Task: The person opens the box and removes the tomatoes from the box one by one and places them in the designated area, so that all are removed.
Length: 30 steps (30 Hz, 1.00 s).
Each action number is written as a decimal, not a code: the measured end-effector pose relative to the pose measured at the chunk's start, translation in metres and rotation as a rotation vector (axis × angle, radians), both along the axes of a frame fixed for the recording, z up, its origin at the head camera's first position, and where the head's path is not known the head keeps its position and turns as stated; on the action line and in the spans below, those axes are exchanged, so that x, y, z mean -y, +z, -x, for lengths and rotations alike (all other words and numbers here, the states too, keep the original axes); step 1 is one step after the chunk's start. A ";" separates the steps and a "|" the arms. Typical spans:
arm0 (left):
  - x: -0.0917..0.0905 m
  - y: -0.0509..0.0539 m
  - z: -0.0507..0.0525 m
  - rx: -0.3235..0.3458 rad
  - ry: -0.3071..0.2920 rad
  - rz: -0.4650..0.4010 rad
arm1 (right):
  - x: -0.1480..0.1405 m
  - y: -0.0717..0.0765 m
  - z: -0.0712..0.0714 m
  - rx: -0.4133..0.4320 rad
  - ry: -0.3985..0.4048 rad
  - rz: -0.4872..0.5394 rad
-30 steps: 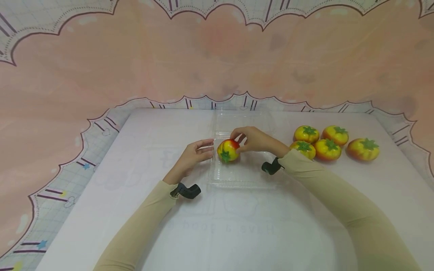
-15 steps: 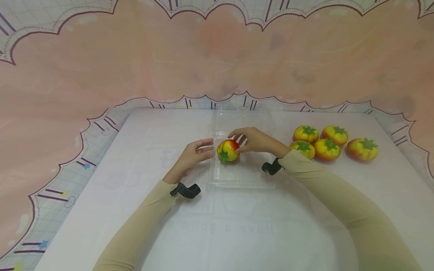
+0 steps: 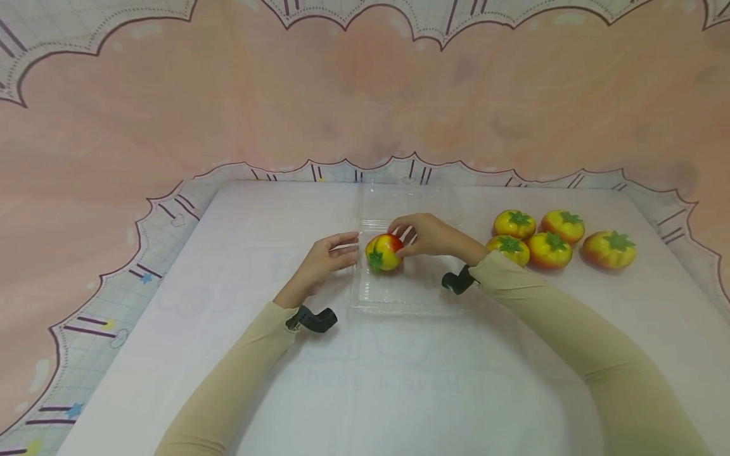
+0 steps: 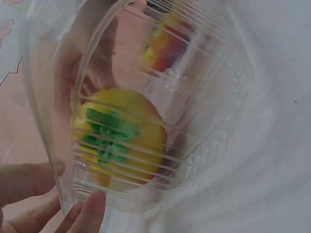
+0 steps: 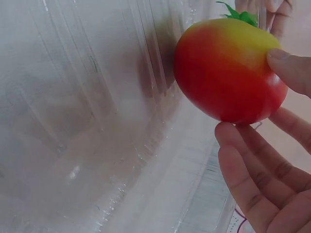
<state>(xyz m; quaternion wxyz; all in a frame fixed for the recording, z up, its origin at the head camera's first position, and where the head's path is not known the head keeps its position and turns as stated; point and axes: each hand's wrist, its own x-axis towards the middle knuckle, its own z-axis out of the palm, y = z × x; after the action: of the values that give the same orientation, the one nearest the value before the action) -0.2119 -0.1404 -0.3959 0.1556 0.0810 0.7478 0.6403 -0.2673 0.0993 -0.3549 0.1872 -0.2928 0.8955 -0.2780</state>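
A tomato (image 3: pixel 383 252), yellow and red with a green leafy top, sits inside a clear plastic box (image 3: pixel 416 294) with its stem turned toward the left front. My right hand (image 3: pixel 428 234) reaches in from the right. In the right wrist view its thumb and fingertips pinch the red side of the tomato (image 5: pixel 226 73). My left hand (image 3: pixel 321 261) is at the box's left edge. Its fingers (image 4: pixel 92 208) hold the thin rim, as the left wrist view shows. The same tomato (image 4: pixel 146 131) appears there through the ribbed wall.
Several similar tomatoes (image 3: pixel 550 251) stand on the white table (image 3: pixel 228 392) to the right, one (image 3: pixel 609 251) a bit apart from the others. The box's transparent lid (image 3: pixel 407 202) lies folded back behind it. A peach patterned cloth (image 3: pixel 285 101) hangs behind the table.
Hardly anything differs. The fingers of my right hand shift slightly at the tomato, which stays in the same place. My left hand keeps still at the box edge.
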 end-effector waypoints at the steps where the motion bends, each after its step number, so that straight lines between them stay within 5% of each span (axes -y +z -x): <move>1: 0.000 0.000 0.000 0.001 0.001 0.001 | 0.000 0.000 0.000 0.005 -0.005 -0.003; 20: -0.001 0.002 0.001 0.005 0.007 0.022 | -0.005 -0.002 -0.004 0.036 -0.010 -0.020; 30: 0.000 -0.001 0.001 0.015 0.011 0.013 | -0.004 0.003 -0.012 -0.022 0.015 0.004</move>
<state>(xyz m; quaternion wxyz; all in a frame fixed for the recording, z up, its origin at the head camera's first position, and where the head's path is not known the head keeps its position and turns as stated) -0.2130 -0.1401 -0.3964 0.1581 0.0712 0.7511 0.6370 -0.2555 0.1030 -0.3514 0.1788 -0.3031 0.8947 -0.2750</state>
